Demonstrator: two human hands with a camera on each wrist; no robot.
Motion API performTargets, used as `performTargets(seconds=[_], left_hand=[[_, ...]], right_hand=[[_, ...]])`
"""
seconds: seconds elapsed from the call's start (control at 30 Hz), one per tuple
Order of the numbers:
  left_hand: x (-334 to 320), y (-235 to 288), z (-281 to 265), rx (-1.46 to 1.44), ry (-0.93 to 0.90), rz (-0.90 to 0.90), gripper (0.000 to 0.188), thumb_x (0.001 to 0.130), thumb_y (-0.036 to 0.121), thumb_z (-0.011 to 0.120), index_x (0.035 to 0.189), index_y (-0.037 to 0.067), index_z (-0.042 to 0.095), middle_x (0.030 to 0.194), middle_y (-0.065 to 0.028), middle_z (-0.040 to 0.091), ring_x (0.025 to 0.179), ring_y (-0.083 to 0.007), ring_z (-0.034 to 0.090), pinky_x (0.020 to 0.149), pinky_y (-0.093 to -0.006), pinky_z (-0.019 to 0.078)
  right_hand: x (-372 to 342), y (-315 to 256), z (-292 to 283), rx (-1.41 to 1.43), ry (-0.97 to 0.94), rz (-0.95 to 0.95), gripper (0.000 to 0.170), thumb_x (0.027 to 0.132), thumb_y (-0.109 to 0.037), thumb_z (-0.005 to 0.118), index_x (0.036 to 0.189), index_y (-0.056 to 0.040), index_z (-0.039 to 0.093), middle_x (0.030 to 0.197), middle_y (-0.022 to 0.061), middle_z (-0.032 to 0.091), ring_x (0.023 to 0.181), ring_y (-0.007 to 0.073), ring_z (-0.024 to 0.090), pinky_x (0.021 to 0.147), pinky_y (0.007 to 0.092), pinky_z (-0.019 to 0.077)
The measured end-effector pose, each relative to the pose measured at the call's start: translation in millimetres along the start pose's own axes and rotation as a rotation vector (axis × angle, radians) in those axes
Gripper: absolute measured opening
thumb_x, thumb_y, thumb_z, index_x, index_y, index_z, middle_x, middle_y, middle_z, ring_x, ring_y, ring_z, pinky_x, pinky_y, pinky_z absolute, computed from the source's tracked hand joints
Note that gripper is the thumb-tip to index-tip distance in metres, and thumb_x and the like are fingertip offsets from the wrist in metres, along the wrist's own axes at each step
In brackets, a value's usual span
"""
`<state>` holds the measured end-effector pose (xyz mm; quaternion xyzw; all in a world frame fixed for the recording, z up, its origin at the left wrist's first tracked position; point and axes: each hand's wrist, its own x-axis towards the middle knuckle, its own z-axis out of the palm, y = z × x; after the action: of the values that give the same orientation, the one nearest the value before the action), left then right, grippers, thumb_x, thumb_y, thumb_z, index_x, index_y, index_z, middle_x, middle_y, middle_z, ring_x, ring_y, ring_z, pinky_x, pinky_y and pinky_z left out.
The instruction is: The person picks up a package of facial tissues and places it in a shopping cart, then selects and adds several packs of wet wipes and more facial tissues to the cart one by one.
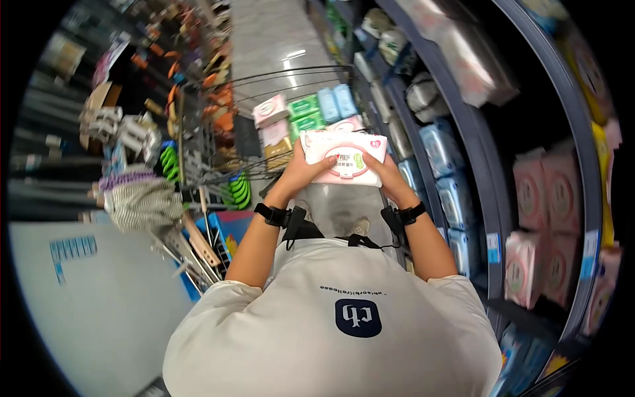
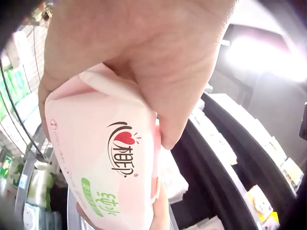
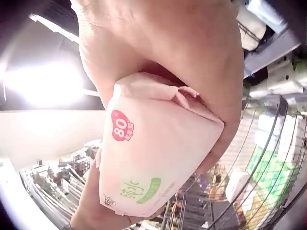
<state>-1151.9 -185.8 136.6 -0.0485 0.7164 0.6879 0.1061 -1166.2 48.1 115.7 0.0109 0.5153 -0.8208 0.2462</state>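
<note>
Between my two hands I hold a pink and white pack of wet wipes (image 1: 344, 142) with a red "80" mark, in front of my body and just above the near side of the cart. My left hand (image 1: 302, 173) grips its left end, thumb over the top face and fingers behind. At the other end my right hand (image 1: 393, 180) grips it in the same way. In the left wrist view the pack's side (image 2: 96, 143) shows a red heart logo, with the left hand (image 2: 139, 52) wrapped round the end. The right wrist view shows the right hand (image 3: 187, 48) round the opposite end.
Ahead stands a wire shopping cart (image 1: 284, 74) with pink packs (image 1: 271, 110), green packs (image 1: 305, 107) and blue packs (image 1: 336, 101) inside. Shelves of packaged goods (image 1: 443, 152) run close along the right. Mop heads (image 1: 142, 202) and hanging tools crowd the left, beside a white panel (image 1: 106, 291).
</note>
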Motion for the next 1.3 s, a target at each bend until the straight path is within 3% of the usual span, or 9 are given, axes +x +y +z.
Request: performTargets(seconds=[0.13, 0.43, 0.6, 1.0, 1.07, 1.3], left_hand=[[-20, -17, -70, -0.073, 0.055, -0.041, 0.083, 0.078, 0.027, 0.079, 0.137, -0.001, 0.028, 0.126, -0.0161, 0.053, 0.113, -0.0211, 0.055, 0.093, -0.0317, 0.0471], [-40, -65, -192, -0.198, 0.229, -0.068, 0.074, 0.083, 0.025, 0.075, 0.136, -0.002, 0.032, 0.126, -0.0148, 0.053, 0.113, -0.0196, 0.054, 0.093, -0.0305, 0.0463], [-27, -79, -244, -0.378, 0.108, -0.061, 0.073, 0.083, 0.027, 0.074, 0.135, -0.003, 0.033, 0.126, -0.0152, 0.053, 0.113, -0.0191, 0.054, 0.093, -0.03, 0.046], [-4, -91, -279, -0.361, 0.066, -0.096, 0.078, 0.087, 0.029, 0.069, 0.143, -0.001, 0.023, 0.136, -0.015, 0.045, 0.122, -0.0199, 0.047, 0.101, -0.031, 0.0404], [-1, -90, -280, -0.357, 0.104, -0.124, 0.09, 0.082, 0.037, 0.072, 0.144, -0.004, 0.021, 0.134, -0.0173, 0.047, 0.125, -0.0229, 0.046, 0.104, -0.0312, 0.0365], [24, -95, -290, -0.35, 0.161, -0.146, 0.081, 0.083, 0.033, 0.072, 0.14, -0.003, 0.028, 0.133, -0.0162, 0.049, 0.121, -0.022, 0.049, 0.101, -0.0316, 0.0395]], right_hand=[[36, 20, 52, -0.206, -0.25, 0.158, 0.058, 0.089, -0.023, 0.068, 0.136, -0.0003, 0.042, 0.127, 0.0093, 0.055, 0.113, 0.0158, 0.055, 0.093, 0.0294, 0.0464], [108, 61, 168, -0.333, -0.34, 0.266, 0.058, 0.088, -0.021, 0.068, 0.135, 0.0015, 0.041, 0.126, 0.0098, 0.055, 0.111, 0.0153, 0.055, 0.094, 0.0288, 0.0452], [135, 69, 209, -0.416, -0.333, 0.21, 0.057, 0.089, -0.022, 0.067, 0.134, 0.0022, 0.043, 0.126, 0.0099, 0.056, 0.11, 0.015, 0.055, 0.094, 0.0279, 0.0448], [174, 79, 226, -0.516, -0.297, 0.287, 0.058, 0.09, -0.027, 0.065, 0.134, 0.0017, 0.043, 0.125, 0.0095, 0.057, 0.107, 0.0149, 0.056, 0.09, 0.0277, 0.0455], [182, 79, 225, -0.519, -0.283, 0.303, 0.058, 0.09, -0.027, 0.065, 0.135, 0.0014, 0.043, 0.125, 0.0096, 0.056, 0.107, 0.015, 0.056, 0.09, 0.0275, 0.0456], [225, 84, 217, -0.43, -0.331, 0.422, 0.061, 0.089, -0.027, 0.066, 0.137, 0.0005, 0.04, 0.126, 0.0096, 0.056, 0.107, 0.0159, 0.056, 0.089, 0.0281, 0.0467]])
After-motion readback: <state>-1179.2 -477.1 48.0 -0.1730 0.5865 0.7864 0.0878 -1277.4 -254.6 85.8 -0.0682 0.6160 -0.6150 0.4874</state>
